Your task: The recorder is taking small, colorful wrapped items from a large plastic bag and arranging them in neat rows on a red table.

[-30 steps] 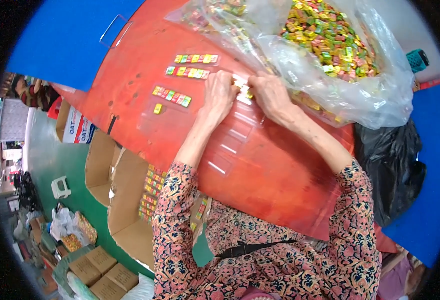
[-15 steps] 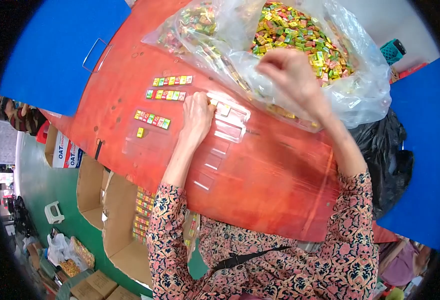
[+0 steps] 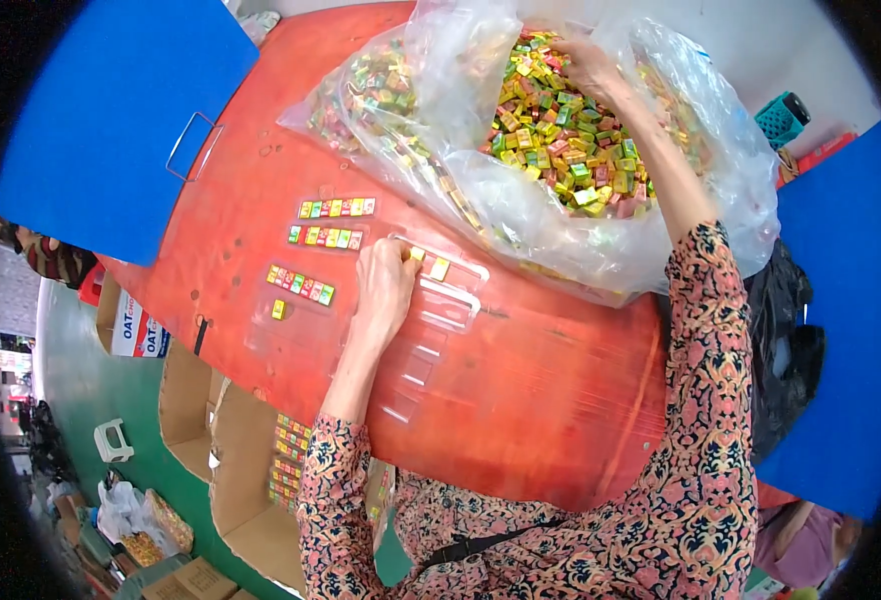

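Observation:
My left hand (image 3: pixel 386 285) is closed at the near left end of a clear plastic tray (image 3: pixel 466 270), pinching a small yellow wrapped piece (image 3: pixel 417 254). A second yellow piece (image 3: pixel 441 269) lies in that tray. My right hand (image 3: pixel 591 68) is over the far side of an open clear plastic bag (image 3: pixel 521 205), fingers stretched onto a heap of small wrapped pieces (image 3: pixel 571 140) in yellow, green and red. Left of my left hand lie filled strips (image 3: pixel 326 237) of the same pieces, and a single yellow piece (image 3: pixel 279 309) in another clear tray.
Clear trays (image 3: pixel 411 380) lie on the red table (image 3: pixel 521 400) near me. An open cardboard box (image 3: pixel 246 480) holding filled strips stands below the table's left edge. Blue panels (image 3: pixel 121 120) flank the table. A black plastic bag (image 3: pixel 786 360) hangs at the right.
My right hand has moved farther out, from above the bag's near part onto the pieces at its far side. My left hand stays at the tray. The whole view has shifted slightly.

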Demonstrator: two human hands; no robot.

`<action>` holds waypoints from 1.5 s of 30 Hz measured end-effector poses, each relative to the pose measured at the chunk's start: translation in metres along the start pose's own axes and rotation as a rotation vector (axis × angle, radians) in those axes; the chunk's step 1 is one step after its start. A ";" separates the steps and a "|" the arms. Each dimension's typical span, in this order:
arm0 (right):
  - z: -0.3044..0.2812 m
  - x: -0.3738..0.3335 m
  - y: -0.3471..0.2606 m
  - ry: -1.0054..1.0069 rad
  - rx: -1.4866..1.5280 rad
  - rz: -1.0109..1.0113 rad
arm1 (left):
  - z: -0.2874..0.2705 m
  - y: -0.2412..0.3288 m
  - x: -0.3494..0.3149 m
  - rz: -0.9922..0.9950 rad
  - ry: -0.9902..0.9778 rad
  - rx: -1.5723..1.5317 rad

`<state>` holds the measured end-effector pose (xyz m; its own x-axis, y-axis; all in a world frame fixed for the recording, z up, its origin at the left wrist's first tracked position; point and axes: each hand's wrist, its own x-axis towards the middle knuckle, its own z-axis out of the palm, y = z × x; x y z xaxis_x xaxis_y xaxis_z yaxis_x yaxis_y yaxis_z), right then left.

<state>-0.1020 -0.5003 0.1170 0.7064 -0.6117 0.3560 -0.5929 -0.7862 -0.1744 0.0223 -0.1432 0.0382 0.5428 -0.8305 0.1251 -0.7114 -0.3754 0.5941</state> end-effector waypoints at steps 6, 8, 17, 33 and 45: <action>0.022 0.011 0.023 -0.072 -0.070 -0.220 | 0.000 0.003 -0.002 0.017 0.056 -0.055; 0.019 0.009 0.029 -0.157 -0.176 -0.216 | -0.001 0.003 -0.002 -0.022 0.024 -0.027; -0.031 -0.022 0.042 -0.208 0.279 -0.054 | -0.004 0.010 -0.002 -0.034 0.017 0.014; -0.059 -0.063 0.046 -0.270 0.595 0.080 | -0.011 0.014 0.007 -0.006 0.138 -0.165; 0.019 -0.018 0.035 -0.011 -0.274 -0.022 | -0.021 0.075 0.005 -0.344 -0.127 -0.910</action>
<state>-0.1285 -0.5187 0.0873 0.7233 -0.5969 0.3471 -0.6589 -0.7470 0.0885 -0.0191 -0.1664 0.1001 0.5664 -0.7931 -0.2240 0.1210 -0.1888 0.9745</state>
